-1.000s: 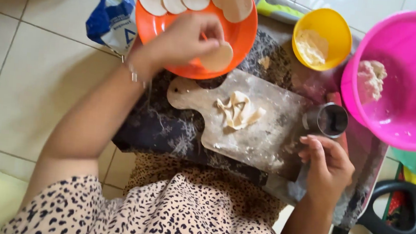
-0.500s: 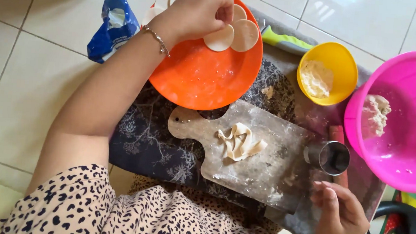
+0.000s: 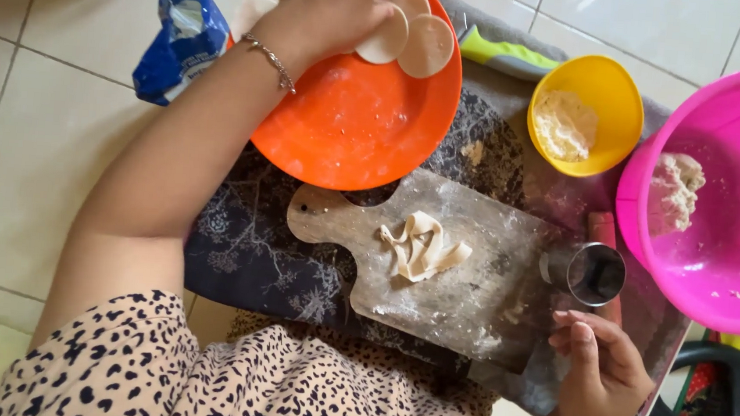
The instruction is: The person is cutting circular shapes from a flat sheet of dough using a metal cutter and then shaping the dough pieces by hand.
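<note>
My left hand (image 3: 338,3) reaches over the far side of the orange plate (image 3: 349,136), its fingers touching a round dough disc (image 3: 383,40) among other discs such as one (image 3: 427,47) lined along the rim. Whether it grips the disc is unclear. My right hand (image 3: 599,376) rests near the front right corner of the wooden board (image 3: 469,286), fingers loosely curled and empty, just below a round metal cutter (image 3: 589,274). A tangle of dough scraps (image 3: 420,247) lies on the board's middle.
A yellow bowl of flour (image 3: 584,115) and a big pink bowl with a dough lump (image 3: 722,201) stand at the right. A blue flour bag (image 3: 181,35) lies at the left, a green-handled tool (image 3: 501,51) behind. A dark patterned cloth (image 3: 252,252) covers the floor tiles.
My left hand carried a dough disc from the plate's near side to its far rim among the other discs. My right hand drew back slightly toward me, away from the cutter.
</note>
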